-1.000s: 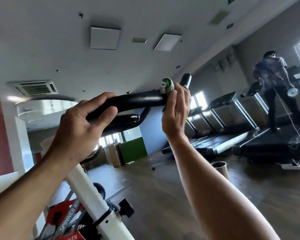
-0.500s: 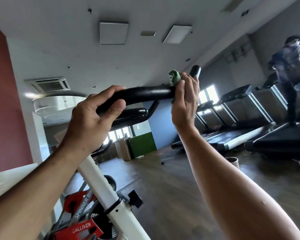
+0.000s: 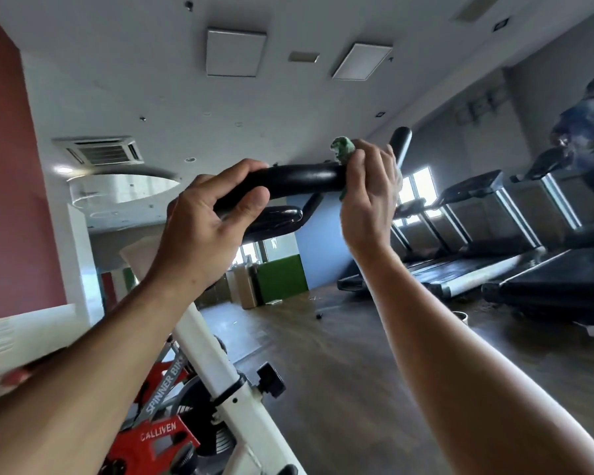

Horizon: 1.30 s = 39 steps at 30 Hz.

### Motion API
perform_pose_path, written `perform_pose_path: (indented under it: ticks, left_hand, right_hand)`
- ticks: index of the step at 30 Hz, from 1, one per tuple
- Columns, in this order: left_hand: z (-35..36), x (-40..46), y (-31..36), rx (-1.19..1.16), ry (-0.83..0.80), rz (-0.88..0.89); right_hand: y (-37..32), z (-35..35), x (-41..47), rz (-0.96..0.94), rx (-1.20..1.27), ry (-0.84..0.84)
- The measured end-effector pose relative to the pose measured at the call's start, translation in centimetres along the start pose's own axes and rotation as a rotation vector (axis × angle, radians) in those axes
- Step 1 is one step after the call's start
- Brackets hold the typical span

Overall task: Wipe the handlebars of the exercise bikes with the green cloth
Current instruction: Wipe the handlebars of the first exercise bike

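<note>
Item one: white-framed exercise bike with red panels, low in front of me, carrying the glossy black padded handlebar level across the middle of my view. Item two: my left hand, fingers and thumb wrapped round the bar's near end. Item three: my right hand, clenched round the bar further along with the small crumpled green cloth bunched under its fingers, a tuft showing above them.
</note>
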State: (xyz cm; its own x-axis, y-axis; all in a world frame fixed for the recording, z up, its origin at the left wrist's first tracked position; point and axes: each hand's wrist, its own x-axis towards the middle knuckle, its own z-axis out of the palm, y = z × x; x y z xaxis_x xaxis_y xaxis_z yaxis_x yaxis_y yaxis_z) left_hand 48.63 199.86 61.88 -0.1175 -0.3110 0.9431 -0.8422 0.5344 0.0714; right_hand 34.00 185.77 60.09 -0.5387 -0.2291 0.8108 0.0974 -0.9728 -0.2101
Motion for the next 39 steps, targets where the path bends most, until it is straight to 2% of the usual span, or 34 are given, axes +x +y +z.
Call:
perform_pose_path:
  ticks: [3, 6, 8, 11, 18, 24, 27, 31, 35, 39]
  left_hand:
    - [0.3, -0.2, 0.0, -0.028, 0.026, 0.004]
    - [0.4, -0.7, 0.7, -0.022, 0.067, 0.032]
    - [0.2, -0.5, 1.1, -0.016, 0.033, 0.033]
    - [-0.6, -0.4, 1.5, -0.018, -0.021, -0.04]
    - [-2.0, 0.9, 2.8, -0.051, -0.172, -0.228]
    - [-3.2, 2.2, 4.3, -0.102, -0.305, -0.388]
    - [-3.7, 2.6, 4.8, -0.118, -0.374, -0.492]
    - [-4.4, 3.1, 5.7, -0.13, -0.357, -0.577]
    - [-4.7, 3.4, 7.3, -0.088, -0.306, -0.646]
    - [-3.4, 5.5, 9.2, 0.012, -0.273, -0.652]
  right_hand:
    - [-3.1, 1.3, -1.9, -0.137, -0.109, -0.096]
    - [-3.4, 0.9, -1.9, -0.217, -0.188, -0.122]
    - [-2.1, -0.3, -0.3, -0.14, -0.22, -0.136]
    - [-1.9, -1.5, 2.0, 0.008, -0.283, -0.245]
    - [-6.9, -1.8, 2.0, -0.01, -0.422, -0.597]
    - [-7.5, -1.5, 6.3, 0.239, -0.601, -0.873]
    - [-9.9, -0.4, 6.0, 0.279, -0.639, -0.979]
    - [-12.7, 1.1, 6.5, 0.211, -0.714, -1.164]
    - [-12.3, 0.8, 8.9, 0.208, -0.694, -1.442]
    - [-10.6, 0.4, 11.4, 0.237, -0.484, -1.597]
